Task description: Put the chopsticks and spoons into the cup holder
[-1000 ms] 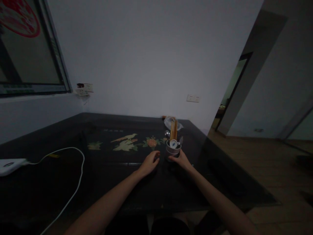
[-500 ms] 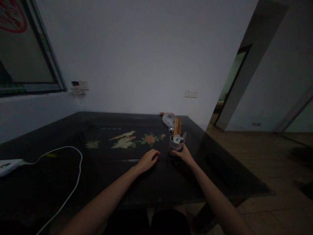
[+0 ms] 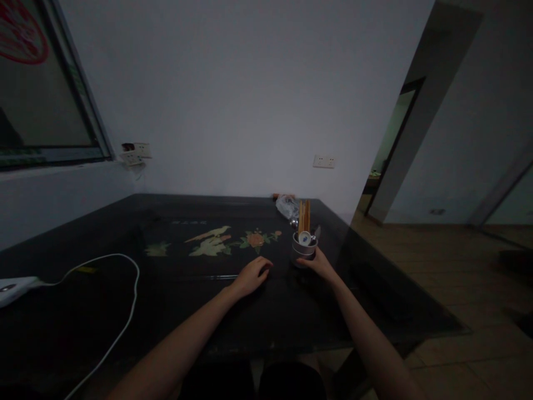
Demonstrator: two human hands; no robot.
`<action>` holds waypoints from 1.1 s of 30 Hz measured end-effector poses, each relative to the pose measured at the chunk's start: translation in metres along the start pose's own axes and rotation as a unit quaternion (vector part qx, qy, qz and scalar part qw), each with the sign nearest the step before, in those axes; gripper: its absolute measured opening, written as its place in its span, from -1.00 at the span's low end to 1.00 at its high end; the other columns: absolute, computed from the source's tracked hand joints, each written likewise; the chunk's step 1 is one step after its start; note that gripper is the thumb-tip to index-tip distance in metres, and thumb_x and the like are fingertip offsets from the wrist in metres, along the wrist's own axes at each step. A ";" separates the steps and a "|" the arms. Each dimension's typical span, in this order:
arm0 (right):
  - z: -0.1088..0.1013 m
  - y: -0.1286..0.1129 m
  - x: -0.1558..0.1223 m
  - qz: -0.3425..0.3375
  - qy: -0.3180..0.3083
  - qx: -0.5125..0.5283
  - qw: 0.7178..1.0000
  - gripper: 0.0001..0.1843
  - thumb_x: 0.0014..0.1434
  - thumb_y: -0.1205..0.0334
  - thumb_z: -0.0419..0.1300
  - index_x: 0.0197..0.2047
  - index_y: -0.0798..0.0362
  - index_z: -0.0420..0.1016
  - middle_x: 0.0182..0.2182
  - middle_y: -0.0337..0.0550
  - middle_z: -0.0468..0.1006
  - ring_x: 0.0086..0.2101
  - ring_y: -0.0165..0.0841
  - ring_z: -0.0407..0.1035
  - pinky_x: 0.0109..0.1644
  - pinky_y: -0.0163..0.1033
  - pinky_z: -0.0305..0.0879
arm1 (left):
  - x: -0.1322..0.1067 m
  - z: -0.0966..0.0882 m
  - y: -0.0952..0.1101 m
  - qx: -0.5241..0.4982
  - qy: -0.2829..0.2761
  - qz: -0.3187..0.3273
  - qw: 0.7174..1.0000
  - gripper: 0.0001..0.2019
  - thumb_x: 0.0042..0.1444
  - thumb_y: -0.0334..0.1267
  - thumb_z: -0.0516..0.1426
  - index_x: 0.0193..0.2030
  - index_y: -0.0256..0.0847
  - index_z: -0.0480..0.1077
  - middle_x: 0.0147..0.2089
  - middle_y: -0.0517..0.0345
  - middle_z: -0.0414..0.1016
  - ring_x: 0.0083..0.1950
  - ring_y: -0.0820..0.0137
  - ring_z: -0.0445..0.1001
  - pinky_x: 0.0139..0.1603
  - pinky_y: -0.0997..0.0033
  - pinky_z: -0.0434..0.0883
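Observation:
A small round holder [image 3: 303, 251] with wooden chopsticks [image 3: 303, 216] and a white spoon [image 3: 305, 238] stands on the dark table [image 3: 187, 300], right of centre. My right hand [image 3: 320, 264] grips the holder's near side. My left hand [image 3: 251, 275] rests on the tabletop just left of it, fingers curled, with nothing visible in them.
A white cable [image 3: 120, 316] loops from a white device [image 3: 14, 288] at the table's left. A clear plastic bag [image 3: 286, 204] lies behind the holder near the wall. A painted bird and flower motif [image 3: 216, 241] decorates the table. A doorway opens at the right.
The holder has slid to the right and slightly farther away under my right hand. My left hand stays in about the same spot.

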State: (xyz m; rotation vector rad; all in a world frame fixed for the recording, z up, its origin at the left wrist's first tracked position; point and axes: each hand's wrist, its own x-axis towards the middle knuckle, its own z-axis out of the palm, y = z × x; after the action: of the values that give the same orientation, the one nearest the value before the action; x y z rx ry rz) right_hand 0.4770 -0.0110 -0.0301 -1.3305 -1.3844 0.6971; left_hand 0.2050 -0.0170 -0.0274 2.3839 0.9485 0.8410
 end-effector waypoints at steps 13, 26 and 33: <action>-0.002 0.005 -0.001 -0.004 -0.015 0.032 0.999 -0.23 -0.25 0.14 0.43 0.04 0.11 0.28 0.00 0.06 0.47 -0.01 -0.13 0.38 0.14 0.03 0.24 | 0.000 -0.001 -0.001 -0.001 -0.013 0.007 1.000 -0.80 0.14 -0.37 0.01 -0.16 -0.17 0.40 -0.09 0.08 0.40 -0.03 0.35 0.38 0.01 0.36 0.32; -0.039 -0.001 -0.017 0.026 0.011 -0.108 0.994 -0.35 -0.32 0.12 0.43 -0.09 0.06 0.44 -0.19 0.01 0.57 -0.22 -0.13 0.48 -0.19 -0.10 0.40 | 0.000 -0.008 0.006 -0.005 0.008 0.004 1.000 -0.79 0.14 -0.40 -0.01 -0.18 -0.17 0.42 -0.12 0.09 0.44 -0.07 0.36 0.40 -0.02 0.38 0.33; -0.043 -0.038 -0.062 0.026 -0.081 -0.247 0.965 -0.64 0.07 -0.04 0.13 -0.59 0.02 0.42 -0.63 -0.14 0.48 -0.57 -0.32 0.36 -0.51 -0.28 0.16 | 0.002 -0.034 0.017 0.029 0.014 -0.010 0.999 -0.78 0.18 -0.28 -0.03 -0.20 -0.16 0.44 -0.20 0.12 0.49 -0.17 0.36 0.42 -0.15 0.43 0.32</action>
State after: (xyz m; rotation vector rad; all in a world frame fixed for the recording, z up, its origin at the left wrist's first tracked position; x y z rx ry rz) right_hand 0.4943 -0.0887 -0.0006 -1.7334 -1.7349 0.5196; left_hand 0.1910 -0.0205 0.0077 2.4139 1.0198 0.8525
